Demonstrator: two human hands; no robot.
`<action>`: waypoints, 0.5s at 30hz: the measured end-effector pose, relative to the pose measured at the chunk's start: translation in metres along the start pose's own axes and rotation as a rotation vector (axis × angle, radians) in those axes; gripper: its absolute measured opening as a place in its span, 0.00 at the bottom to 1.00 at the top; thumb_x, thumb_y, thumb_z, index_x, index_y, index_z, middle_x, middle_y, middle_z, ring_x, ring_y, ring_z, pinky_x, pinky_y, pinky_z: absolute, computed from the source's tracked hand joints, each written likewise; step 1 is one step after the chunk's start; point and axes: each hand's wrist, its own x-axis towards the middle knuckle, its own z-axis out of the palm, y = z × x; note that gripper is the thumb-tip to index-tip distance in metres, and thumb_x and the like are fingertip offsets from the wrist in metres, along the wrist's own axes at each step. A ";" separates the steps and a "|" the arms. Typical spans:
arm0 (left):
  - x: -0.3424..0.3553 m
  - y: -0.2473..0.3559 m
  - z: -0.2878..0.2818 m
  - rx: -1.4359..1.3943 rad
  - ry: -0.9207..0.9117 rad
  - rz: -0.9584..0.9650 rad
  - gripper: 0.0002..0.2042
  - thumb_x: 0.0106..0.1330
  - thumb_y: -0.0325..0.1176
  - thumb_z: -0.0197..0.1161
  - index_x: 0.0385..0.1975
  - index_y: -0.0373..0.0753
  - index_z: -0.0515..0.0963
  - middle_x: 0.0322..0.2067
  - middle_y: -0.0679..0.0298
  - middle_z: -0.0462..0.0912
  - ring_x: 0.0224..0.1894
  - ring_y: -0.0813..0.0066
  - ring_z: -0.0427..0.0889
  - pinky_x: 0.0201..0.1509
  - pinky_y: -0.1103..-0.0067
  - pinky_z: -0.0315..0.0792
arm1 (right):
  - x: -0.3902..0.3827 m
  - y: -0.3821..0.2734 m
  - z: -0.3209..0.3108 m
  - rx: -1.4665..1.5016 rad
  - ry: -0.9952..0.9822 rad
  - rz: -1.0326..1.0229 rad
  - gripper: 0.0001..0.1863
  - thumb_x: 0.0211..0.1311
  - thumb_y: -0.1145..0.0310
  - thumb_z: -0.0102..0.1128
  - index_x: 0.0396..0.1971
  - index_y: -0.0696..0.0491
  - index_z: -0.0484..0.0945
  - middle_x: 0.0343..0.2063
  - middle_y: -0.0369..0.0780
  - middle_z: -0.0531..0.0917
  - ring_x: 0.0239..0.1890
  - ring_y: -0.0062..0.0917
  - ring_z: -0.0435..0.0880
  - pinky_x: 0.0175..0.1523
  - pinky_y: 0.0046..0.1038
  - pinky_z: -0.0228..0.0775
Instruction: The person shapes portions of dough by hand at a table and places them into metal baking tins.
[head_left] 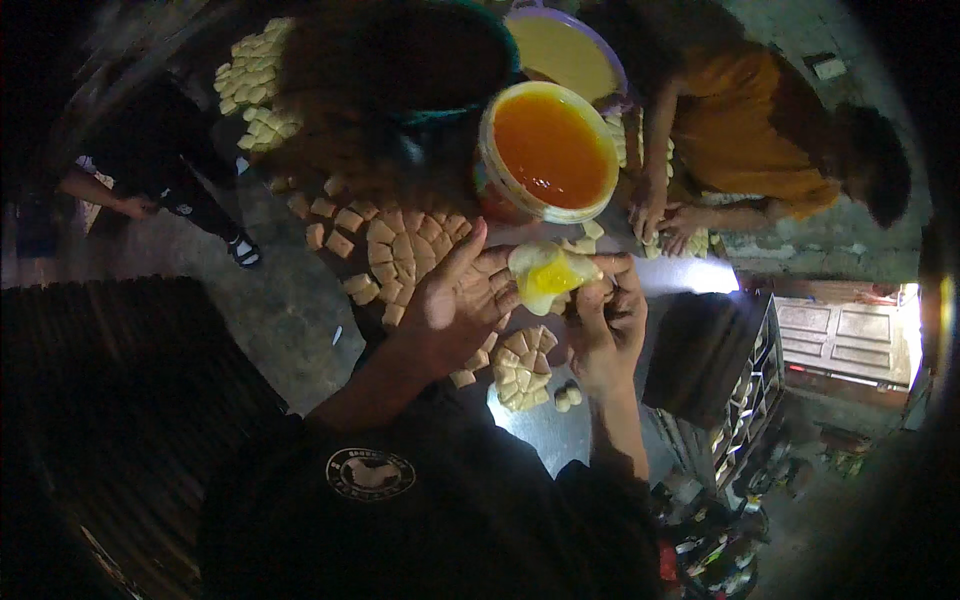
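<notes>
A flattened round of pale dough (533, 264) with a glossy yellow filling on it spans the gap between my two hands. My left hand (455, 290) is palm up with its thumb raised, and its outstretched fingers support the dough's left side. At the dough's right edge, my right hand (608, 325) is closed, its thumb and curled fingers gripping there. Just below lies a cluster of cut dough pieces (521, 370), with a few small round pieces (568, 398) beside it. More cut dough pieces (400, 250) spread on the table beyond my left hand.
A bucket of orange filling (555, 150) stands past my hands. Behind it are a purple-rimmed basin (570, 55) and a dark green-rimmed tub (515, 50). A co-worker in orange (750, 130) handles dough at right; another person (150, 170) is at left. A dark rack (715, 360) stands right.
</notes>
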 end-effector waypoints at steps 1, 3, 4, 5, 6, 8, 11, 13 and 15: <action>-0.002 -0.008 0.006 -0.113 0.008 -0.057 0.27 0.80 0.45 0.45 0.67 0.28 0.61 0.63 0.53 0.71 0.66 0.65 0.70 0.72 0.70 0.63 | -0.012 -0.002 -0.014 -0.012 -0.018 -0.053 0.16 0.73 0.73 0.55 0.56 0.61 0.69 0.49 0.45 0.82 0.50 0.26 0.83 0.54 0.28 0.78; -0.010 -0.030 0.017 -0.147 -0.045 -0.058 0.24 0.79 0.41 0.47 0.66 0.30 0.63 0.64 0.54 0.69 0.67 0.66 0.70 0.72 0.70 0.63 | -0.035 -0.010 -0.031 -0.040 -0.046 -0.157 0.18 0.71 0.75 0.58 0.57 0.63 0.71 0.49 0.45 0.82 0.51 0.27 0.82 0.54 0.29 0.78; -0.012 -0.042 0.024 -0.026 -0.071 -0.027 0.23 0.77 0.37 0.50 0.66 0.30 0.64 0.64 0.55 0.69 0.67 0.68 0.69 0.72 0.71 0.64 | -0.047 -0.014 -0.032 -0.169 -0.015 -0.206 0.20 0.68 0.77 0.60 0.58 0.63 0.72 0.50 0.46 0.82 0.52 0.28 0.83 0.54 0.29 0.78; -0.014 -0.054 0.032 0.096 -0.094 0.008 0.22 0.75 0.33 0.54 0.65 0.30 0.65 0.64 0.56 0.69 0.67 0.69 0.69 0.71 0.72 0.65 | -0.058 -0.023 -0.028 -0.297 0.017 -0.252 0.23 0.65 0.79 0.62 0.59 0.62 0.72 0.50 0.47 0.82 0.52 0.29 0.83 0.55 0.29 0.78; -0.018 -0.065 0.039 0.217 -0.105 0.058 0.22 0.73 0.28 0.57 0.65 0.30 0.66 0.65 0.58 0.68 0.67 0.71 0.69 0.71 0.73 0.65 | -0.068 -0.037 -0.031 -0.592 0.017 -0.290 0.26 0.58 0.83 0.64 0.59 0.60 0.74 0.51 0.49 0.81 0.52 0.33 0.83 0.54 0.30 0.79; -0.028 -0.084 0.059 0.389 -0.118 0.149 0.24 0.68 0.22 0.61 0.65 0.29 0.67 0.64 0.58 0.68 0.67 0.71 0.69 0.71 0.73 0.66 | -0.094 -0.055 -0.040 -0.975 0.061 -0.425 0.28 0.51 0.86 0.67 0.56 0.59 0.79 0.53 0.51 0.80 0.51 0.38 0.84 0.53 0.30 0.79; -0.045 -0.114 0.085 0.482 -0.138 0.194 0.27 0.64 0.17 0.64 0.64 0.28 0.68 0.64 0.59 0.68 0.67 0.70 0.68 0.71 0.73 0.67 | -0.129 -0.060 -0.053 -1.070 0.165 -0.640 0.17 0.49 0.84 0.70 0.42 0.59 0.85 0.50 0.50 0.82 0.47 0.35 0.85 0.49 0.30 0.80; -0.051 -0.140 0.086 0.540 -0.183 0.268 0.23 0.66 0.17 0.63 0.62 0.28 0.71 0.64 0.57 0.68 0.66 0.69 0.70 0.69 0.74 0.70 | -0.152 -0.062 -0.062 -0.786 0.219 -0.563 0.13 0.51 0.84 0.69 0.39 0.58 0.85 0.47 0.49 0.84 0.45 0.34 0.86 0.48 0.29 0.80; -0.056 -0.165 0.086 0.572 -0.230 0.340 0.20 0.66 0.18 0.63 0.59 0.27 0.73 0.64 0.55 0.68 0.65 0.69 0.72 0.67 0.74 0.72 | -0.175 -0.066 -0.073 -0.689 0.218 -0.548 0.09 0.53 0.84 0.68 0.34 0.58 0.84 0.42 0.46 0.86 0.43 0.34 0.86 0.46 0.30 0.81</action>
